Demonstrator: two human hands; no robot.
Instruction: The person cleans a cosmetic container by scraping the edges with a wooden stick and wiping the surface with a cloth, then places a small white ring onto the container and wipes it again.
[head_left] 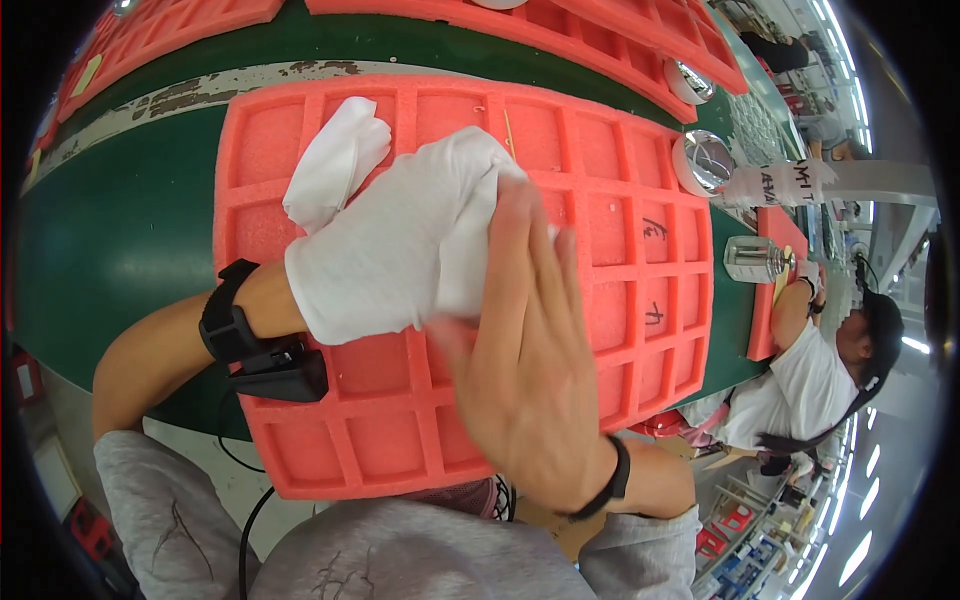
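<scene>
The left hand [400,250] wears a soft white glove [345,160], its loose fingertips flopping up and away over the pink foam tray [640,300]. The bare right hand [530,350] lies flat, fingers straight, pressed against the gloved one above the tray's middle. The tray has many square pockets.

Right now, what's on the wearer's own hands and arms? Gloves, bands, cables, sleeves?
The left hand wears a loose white fabric glove, with spare cloth bunched past the fingertips. A black wrist strap on that arm carries a black boxy unit, and a thin black cable hangs down from it. The right hand is bare, with a slim black band at the wrist. Grey short sleeves cover both upper arms.
</scene>
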